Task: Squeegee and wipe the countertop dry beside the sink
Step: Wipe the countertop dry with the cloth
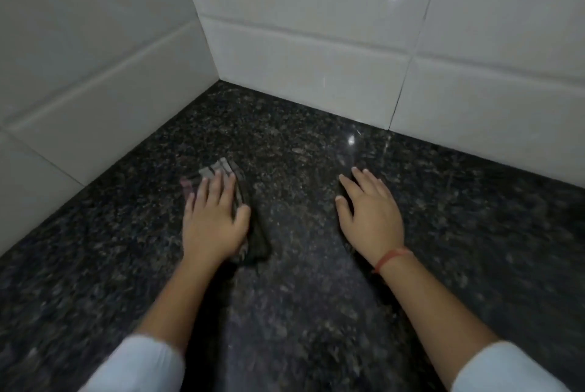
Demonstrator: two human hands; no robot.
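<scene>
Left hand (212,220) lies flat on the cloth (218,167), fingers straight and a bit spread, palm pressing it onto the counter (474,233). The grip is not closed round anything; we read it as a push, not a pinch. The cloth sits on the left part of the counter, near the corner where the tiled walls (316,59) meet but apart from both. Past the fingertips its far end shows a pale check pattern. A dark bunched part sticks out on the thumb side, down toward the wrist.

Right hand (370,214) rests flat on bare counter, well apart from the cloth. Its grip is spread and holds nothing. There is a red thread (391,257) on that wrist and white sleeves (142,363) at the bottom edge. No squeegee or sink is in view.

Handling, our judgement:
- **Cloth:** light, soft and limp, likely damp. It will fold and bunch under the palm rather than move as one flat sheet.
- **Counter:** the stone looks polished and glossy, so we expect little drag and an easy slide.
- **Breakage:** nothing here is fragile.
- **For wiping:** keep the palm over the middle with fingers spread, so the cloth stays open.
- **For lifting or refolding:** pinch the bunched dark end by the thumb.

We take this as the wiping step. The frame is blurred, so we cannot tell whether the stone is wet.
</scene>
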